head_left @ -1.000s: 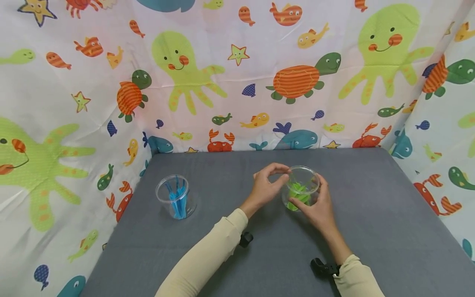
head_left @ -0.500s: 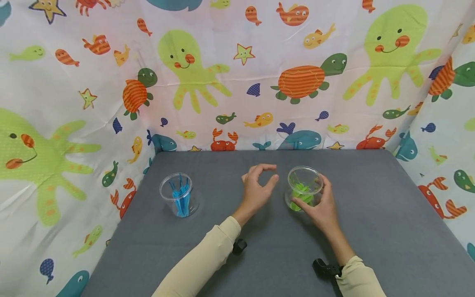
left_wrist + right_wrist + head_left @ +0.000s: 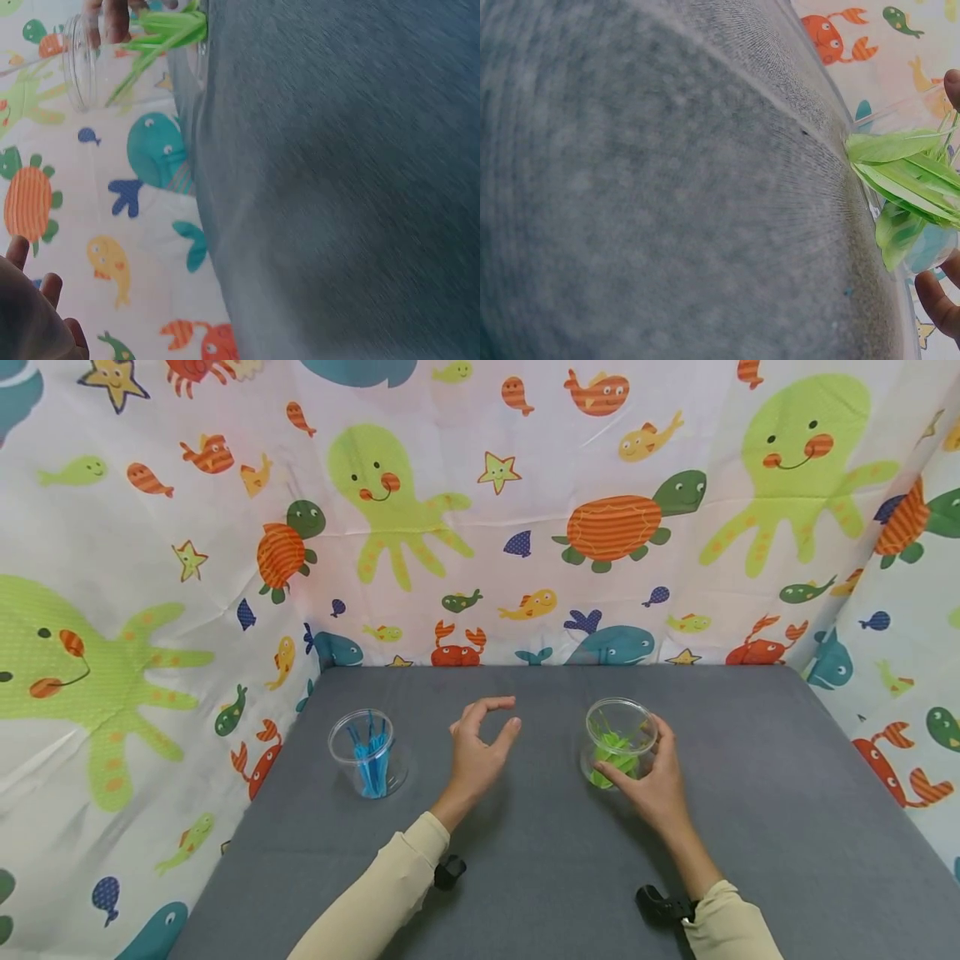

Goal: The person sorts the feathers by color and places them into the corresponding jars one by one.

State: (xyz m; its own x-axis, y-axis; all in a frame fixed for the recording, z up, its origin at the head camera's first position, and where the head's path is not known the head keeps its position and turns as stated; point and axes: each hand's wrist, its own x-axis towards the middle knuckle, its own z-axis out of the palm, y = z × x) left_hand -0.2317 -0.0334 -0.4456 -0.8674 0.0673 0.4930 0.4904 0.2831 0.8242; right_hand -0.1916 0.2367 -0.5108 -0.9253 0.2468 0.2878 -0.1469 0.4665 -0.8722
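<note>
A clear plastic cup [image 3: 621, 755] with green, leaf-like strips [image 3: 609, 770] inside stands upright on the right half of the table. My right hand [image 3: 658, 785] holds this cup from its right side, thumb at the front and fingers behind. In the right wrist view the green strips [image 3: 907, 172] look like thin feathers or leaves. My left hand [image 3: 477, 756] hovers between the two cups, thumb and fingers apart, holding nothing. To its left another clear plastic cup [image 3: 343, 758] stands upright with blue strips [image 3: 372, 764] in it.
A grey cloth [image 3: 555, 877] covers the table. White curtains [image 3: 450, 568] printed with sea animals close off the back and both sides. Each wrist wears a black camera, such as the right wrist camera [image 3: 660, 906].
My left hand has left the rim of the green-strip cup and moved left, toward the blue-strip cup. My right hand keeps its hold, and that cup stays put. The head view has shifted slightly.
</note>
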